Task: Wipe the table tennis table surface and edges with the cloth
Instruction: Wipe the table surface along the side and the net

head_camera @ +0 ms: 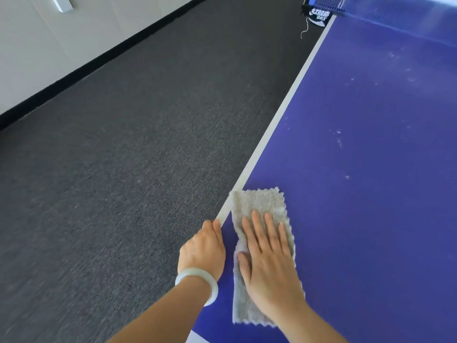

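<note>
One marking is recorded as legible. On the black net end panel (pixel 317 16), fixed at the far end of the side edge of the table (pixel 371 120), the white letters "DHS" are read, inverted as seen from the head view. Directly beside them a larger white stylised logo is printed; its characters are not resolved.

Indoor games room: blue table tennis table (pixel 371 169) with net (pixel 385 6), grey carpet floor (pixel 123 169), plain wall (pixel 37 45).
</note>
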### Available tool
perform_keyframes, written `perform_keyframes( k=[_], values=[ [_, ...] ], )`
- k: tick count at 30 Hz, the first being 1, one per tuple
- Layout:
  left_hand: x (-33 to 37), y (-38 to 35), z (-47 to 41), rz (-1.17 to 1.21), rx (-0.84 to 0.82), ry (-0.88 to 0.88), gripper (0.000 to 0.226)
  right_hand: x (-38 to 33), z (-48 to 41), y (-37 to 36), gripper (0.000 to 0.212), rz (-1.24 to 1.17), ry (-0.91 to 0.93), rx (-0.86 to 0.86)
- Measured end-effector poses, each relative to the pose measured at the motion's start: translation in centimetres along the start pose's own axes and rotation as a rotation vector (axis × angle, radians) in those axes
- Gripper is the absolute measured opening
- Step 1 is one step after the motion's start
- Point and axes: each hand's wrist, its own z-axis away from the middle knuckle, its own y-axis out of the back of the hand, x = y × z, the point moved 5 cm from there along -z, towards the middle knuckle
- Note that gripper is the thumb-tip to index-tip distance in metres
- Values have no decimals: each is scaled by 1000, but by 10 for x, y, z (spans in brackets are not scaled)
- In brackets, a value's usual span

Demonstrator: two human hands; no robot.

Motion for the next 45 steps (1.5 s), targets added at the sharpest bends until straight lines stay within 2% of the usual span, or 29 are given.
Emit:
perform_keyframes(
  k=[3,5,8,12,17,19,22,26,34,35,39,41,42,45],
  values=[
    [1,-1,-1,-46,-2,-15,41,32,5,1,59,39,116,-71],
    [-1,-3,-1,-69,-3,-15,42,70,-35,12,61,80,24,-68],
    [-2,-4,0,-33,-5,-14,47,123,-103,27,61,52,-252,-60],
    [-3,-6,0,67,-18,-43,62,122,-105,26,60,21,-279,-49],
    [31,-8,15,-211,136,-376,83,121,20,16,60,44,-256,-3],
    [64,-14,18,-267,153,-541,74,127,55,16,60,80,-280,13],
    [122,-34,10,-395,53,-720,65,130,61,23,60,83,-297,30],
    [161,-55,-26,-415,26,-627,58,135,31,26,59,64,-214,-7],
    [161,-70,-28,-513,96,-575,65,193,-86,31,67,32,-74,-18],
    [162,-69,-28,-512,92,-568,65,214,-90,33,66,46,-113,-14],
    [162,-66,-27,-445,118,-561,67,287,-73,47,65,-3,-503,-15],
    [161,-65,-27,-421,118,-555,68,262,-56,45,65,-18,-574,37],
    [164,-66,-26,-419,119,-553,68,236,-44,41,64,-32,-550,62],
    [162,-63,-27,-393,110,-546,69,150,-12,23,63,-98,-228,81]
  ],
)
